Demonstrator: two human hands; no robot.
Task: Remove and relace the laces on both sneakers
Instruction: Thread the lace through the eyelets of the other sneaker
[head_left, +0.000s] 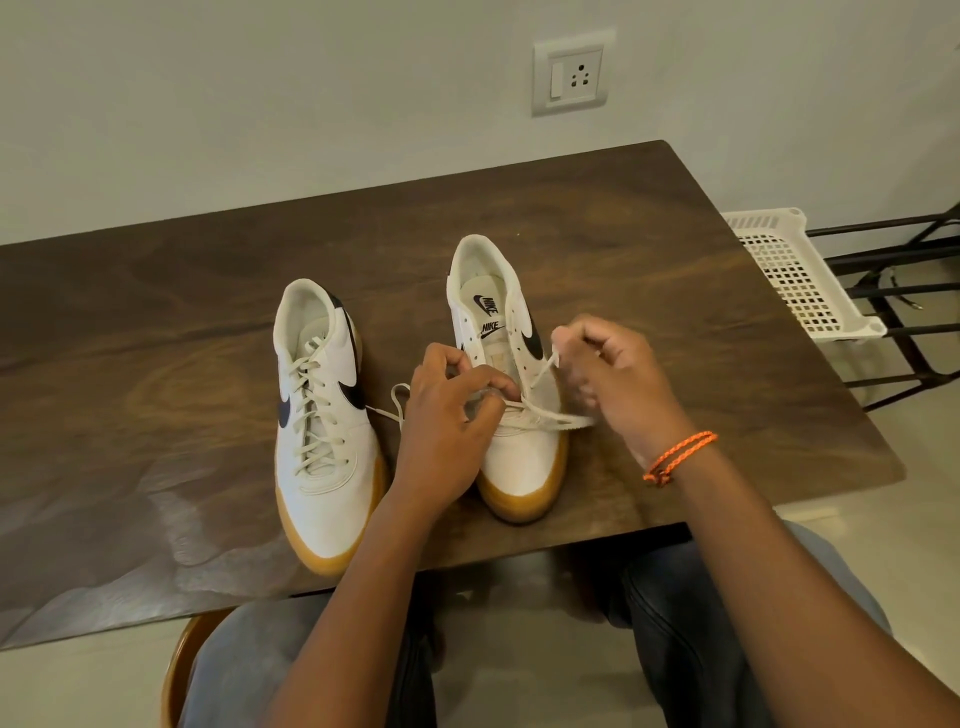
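Head view: both forearms reach forward over the wooden table (675, 270). Left hand (447, 421) curls its fingers round the cream lace (545, 413) at the right sneaker's (519, 452) lower eyelets. Right hand (613, 374), an orange bracelet (675, 457) at its wrist, pinches the same lace, which crosses the shoe. Two white gum-soled sneakers stand side by side; the left sneaker (327, 457) is fully laced. One white basket (800, 275) sits beyond the table's right edge.

Dark wood table (675, 249) sitting against pale wall (260, 78). Switch-and-socket plate (571, 73) hanging on wall. White perforated basket (795, 270) resting on black rack (904, 312), right of table.
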